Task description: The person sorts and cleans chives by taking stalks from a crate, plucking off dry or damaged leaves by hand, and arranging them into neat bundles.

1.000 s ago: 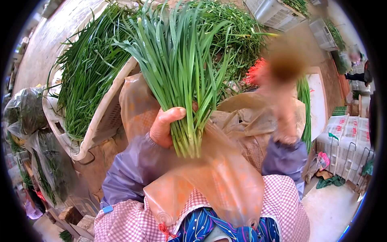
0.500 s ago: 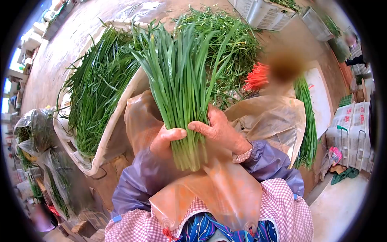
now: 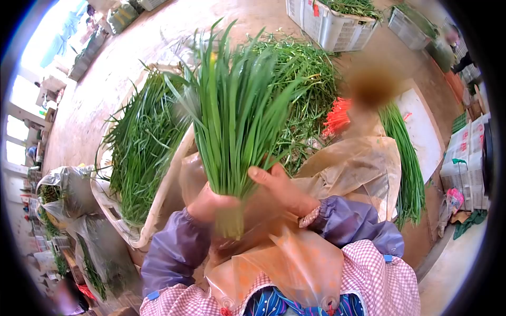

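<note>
A bunch of garlic chives (image 3: 226, 126) stands upright before my chest, leaves fanning upward and pale stem ends pointing down. My left hand (image 3: 213, 203) is wrapped round the stems near the bottom. Higher up, my right hand (image 3: 284, 189) grips the bunch from the right, its thumb in front and its other fingers partly hidden behind the leaves. Below the stem ends, a translucent plastic apron (image 3: 284, 263) covers my lap. More loose chives (image 3: 145, 142) lie in a white basket (image 3: 176, 168) to the left.
A heap of loose greens (image 3: 303, 89) lies ahead on the floor. Red ties (image 3: 337, 116) sit right of it, near a row of chives (image 3: 403, 163) on a white board (image 3: 421, 126). White crates (image 3: 337, 26) stand ahead; stacked boxes (image 3: 464, 163) stand at right. Plastic bags (image 3: 74, 189) are at left.
The bunch is tilted differently, its leaf tips blurred by motion. My left hand has moved down and wraps more fully round the stems. My right hand's thumb has shifted towards the bunch's right side.
</note>
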`<state>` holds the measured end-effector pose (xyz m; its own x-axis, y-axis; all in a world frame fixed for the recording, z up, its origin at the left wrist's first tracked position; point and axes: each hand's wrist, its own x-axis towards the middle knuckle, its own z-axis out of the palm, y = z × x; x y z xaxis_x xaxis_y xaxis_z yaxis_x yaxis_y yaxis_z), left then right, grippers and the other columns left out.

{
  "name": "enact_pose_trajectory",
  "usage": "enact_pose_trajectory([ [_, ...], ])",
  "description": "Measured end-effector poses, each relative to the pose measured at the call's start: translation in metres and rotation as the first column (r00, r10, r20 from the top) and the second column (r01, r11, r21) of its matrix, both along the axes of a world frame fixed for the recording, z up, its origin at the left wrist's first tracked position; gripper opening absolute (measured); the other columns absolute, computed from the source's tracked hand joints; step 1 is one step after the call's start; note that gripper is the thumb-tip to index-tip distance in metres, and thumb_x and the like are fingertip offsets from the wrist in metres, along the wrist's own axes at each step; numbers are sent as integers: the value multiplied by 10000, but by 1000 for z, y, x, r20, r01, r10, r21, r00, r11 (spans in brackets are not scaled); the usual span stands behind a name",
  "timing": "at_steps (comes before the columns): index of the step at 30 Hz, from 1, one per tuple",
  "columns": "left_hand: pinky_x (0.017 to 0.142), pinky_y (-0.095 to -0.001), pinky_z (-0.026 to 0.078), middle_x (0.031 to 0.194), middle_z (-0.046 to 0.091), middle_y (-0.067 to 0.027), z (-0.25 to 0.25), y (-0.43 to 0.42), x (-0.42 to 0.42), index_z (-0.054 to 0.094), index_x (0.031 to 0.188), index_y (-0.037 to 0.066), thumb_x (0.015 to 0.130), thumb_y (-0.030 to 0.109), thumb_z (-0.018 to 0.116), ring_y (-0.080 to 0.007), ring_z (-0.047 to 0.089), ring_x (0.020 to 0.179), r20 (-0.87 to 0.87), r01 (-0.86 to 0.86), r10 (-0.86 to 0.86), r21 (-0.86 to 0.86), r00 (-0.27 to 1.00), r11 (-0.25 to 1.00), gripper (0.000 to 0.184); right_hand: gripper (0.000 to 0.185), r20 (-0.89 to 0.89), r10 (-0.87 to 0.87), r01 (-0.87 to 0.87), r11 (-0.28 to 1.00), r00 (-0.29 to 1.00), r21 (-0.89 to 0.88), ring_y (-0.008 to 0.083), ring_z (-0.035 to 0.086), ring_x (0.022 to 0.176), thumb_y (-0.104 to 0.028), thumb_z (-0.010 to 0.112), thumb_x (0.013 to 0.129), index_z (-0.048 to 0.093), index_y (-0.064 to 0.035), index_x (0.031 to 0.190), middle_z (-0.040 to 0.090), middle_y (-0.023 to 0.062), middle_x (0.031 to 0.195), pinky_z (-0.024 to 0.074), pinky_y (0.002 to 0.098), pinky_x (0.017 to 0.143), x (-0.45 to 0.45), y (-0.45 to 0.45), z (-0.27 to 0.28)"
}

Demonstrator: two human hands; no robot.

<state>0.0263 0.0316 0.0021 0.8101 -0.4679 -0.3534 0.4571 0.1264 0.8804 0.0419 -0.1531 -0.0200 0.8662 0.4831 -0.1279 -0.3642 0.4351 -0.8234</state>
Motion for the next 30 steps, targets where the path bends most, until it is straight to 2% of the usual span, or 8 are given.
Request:
enact_pose_trajectory([
  [2, 780, -304, 486, 1058, 632, -51, -4, 17, 10, 592, 1129, 14, 693, 88, 734, -148, 580, 944, 386, 86, -232, 360, 893, 929, 464, 558, -207, 81, -16, 953, 975, 302, 228, 553, 1085, -359, 600, 895, 420, -40, 1316, 520, 116, 1263, 458, 395, 925, 10, 10, -13],
  [7, 766, -303, 484, 963, 636, -41, 30, 70, -15, 603, 1068, 19, 628, 44, 763, -142, 574, 885, 69, 355, -387, 279, 919, 892, 469, 447, -371, 156, 172, 682, 915, 711, 291, 565, 1080, -331, 582, 889, 527, -42, 1227, 586, 120, 1202, 431, 454, 969, 37, 3, -12],
  [15, 719, -316, 490, 877, 632, -41, -5, 114, -66, 612, 987, 21, 576, -11, 745, -145, 573, 816, -137, 453, -432, 286, 891, 844, 433, 309, -269, -391, 443, 881, 880, 169, 218, 615, 833, -274, 664, 826, 603, -57, 1038, 644, 62, 937, 517, 355, 754, 90, -64, -2],
  [17, 733, -317, 490, 890, 634, -42, 1, 109, -68, 612, 999, 20, 576, -17, 742, -148, 574, 830, -141, 431, -407, 284, 902, 857, 444, 283, -23, -578, 570, 797, 816, 202, 191, 617, 795, -239, 672, 827, 614, -43, 1023, 645, 75, 962, 512, 314, 728, 106, -107, -13],
  [20, 766, -319, 487, 921, 636, -46, -1, 109, -74, 606, 1034, 17, 574, -24, 739, -153, 573, 862, -168, 375, -342, 236, 924, 897, 480, 201, 427, -738, 837, 348, 522, -421, 144, 613, 787, -158, 646, 847, 625, -28, 999, 654, 86, 953, 507, 271, 663, 111, -131, 1],
  [21, 784, -320, 483, 938, 637, -48, -2, 109, -75, 601, 1057, 15, 572, -25, 739, -156, 571, 879, -203, 344, -306, 188, 930, 920, 506, 180, 554, -667, 862, 445, 499, -241, 123, 610, 754, -138, 640, 852, 627, -25, 992, 660, 82, 924, 497, 246, 626, 102, -127, 10],
  [24, 812, -320, 476, 969, 636, -50, -3, 109, -70, 586, 1096, 14, 572, -21, 748, -158, 566, 910, -137, 393, -369, 261, 919, 882, 549, 196, 483, -314, 471, 848, 817, -244, 85, 599, 645, -147, 648, 855, 626, -15, 999, 673, 64, 833, 475, 214, 527, 52, -76, 62],
  [30, 812, -317, 474, 987, 633, -52, -1, 106, -71, 575, 1107, 13, 568, -11, 765, -155, 563, 918, -78, 362, -355, 275, 932, 891, 572, 174, 112, 123, -80, 939, 986, -335, 43, 511, 486, -147, 634, 873, 592, 5, 949, 607, 23, 654, 400, 197, 418, 28, -3, 43],
])
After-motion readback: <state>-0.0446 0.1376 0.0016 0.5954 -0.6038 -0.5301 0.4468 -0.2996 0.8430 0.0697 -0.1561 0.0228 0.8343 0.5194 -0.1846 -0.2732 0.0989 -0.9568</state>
